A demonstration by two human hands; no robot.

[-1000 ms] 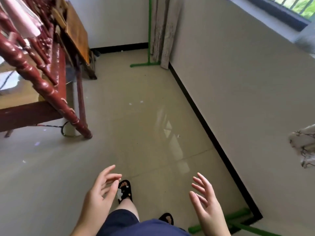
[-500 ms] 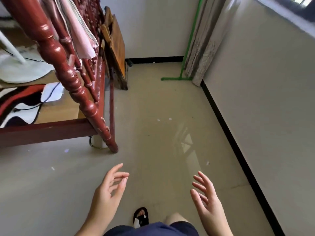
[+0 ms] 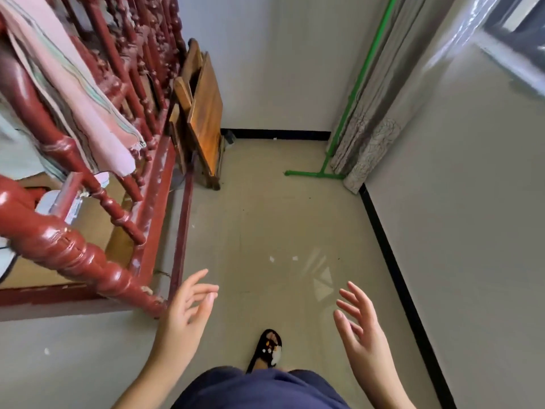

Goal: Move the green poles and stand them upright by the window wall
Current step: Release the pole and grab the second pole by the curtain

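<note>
Two empty hands now: the left hand [image 3: 184,315] hangs spread by the carved red wooden bed frame [image 3: 88,261], the right hand [image 3: 358,329] equally loose. The green floor poles have dropped from view; one tall green T-footed pole [image 3: 351,97] nears, seemingly upright beside the grey curtain [image 3: 380,119].

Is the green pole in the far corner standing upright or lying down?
Upright. The green pole rises beside the curtain, with its T-shaped foot flat on the floor.
</note>
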